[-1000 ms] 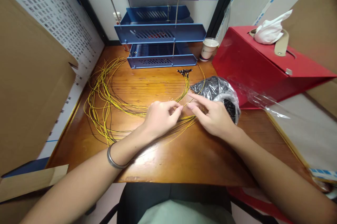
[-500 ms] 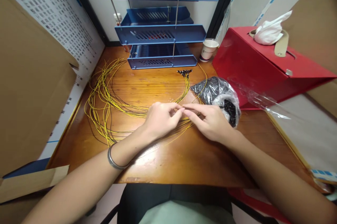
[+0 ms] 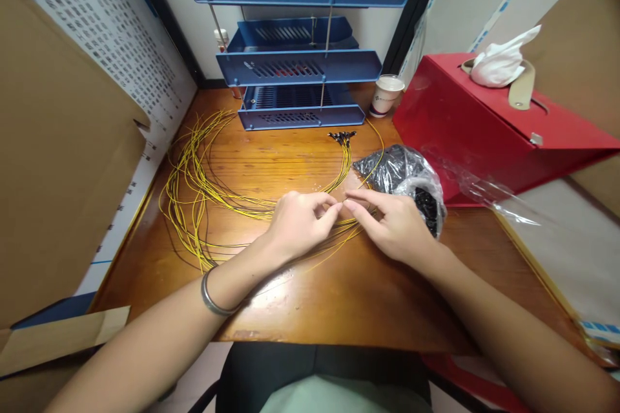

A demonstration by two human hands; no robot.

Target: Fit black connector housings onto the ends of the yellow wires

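My left hand (image 3: 303, 222) is closed in a pinch, thumb against forefinger, above the bundle of thin yellow and black wires (image 3: 232, 201). Facing it, my right hand (image 3: 394, 222) also has thumb and forefinger drawn together, their tips almost touching the left fingertips. Whatever lies between the fingers is too small to make out. The wires loop out to the left and pass beneath both hands. Their ends with small black connectors (image 3: 343, 137) lie together behind the hands. A clear plastic bag of black parts (image 3: 400, 170) sits beside my right hand.
A blue tiered letter tray (image 3: 300, 117) stands at the back of the wooden table (image 3: 310, 309). Right of it are a paper cup (image 3: 386, 96) and a red tissue box (image 3: 465, 116). Cardboard (image 3: 62, 141) borders the left side.
The whole view has shifted slightly. The right forefinger has lifted a little off the left fingertips; both hands otherwise stay over the wires.
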